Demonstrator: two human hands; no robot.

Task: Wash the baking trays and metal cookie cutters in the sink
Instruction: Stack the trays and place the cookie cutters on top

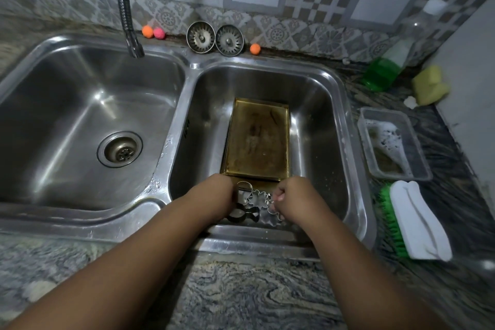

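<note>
Where the left hand (214, 195) and right hand (292, 199) meet, both grips pinch cutters (257, 199) bunched between them. Trays (257, 139) lie at twelve o'clock from them, in the sink (316, 115).

At the back edge of the counter (254, 297), two strainers (201, 36) beside small balls (255, 49). Along its right edge, soap bottle (383, 72), yellow sponge (430, 86), sudsy tub (365, 142), brush (417, 220).

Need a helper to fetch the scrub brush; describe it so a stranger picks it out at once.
Start at the double sink's right basin. On the counter to its right, nearest the front edge, lies the scrub brush. Unlike the clear sudsy container and yellow sponge behind it, it is long, white-backed, with green bristles.
</note>
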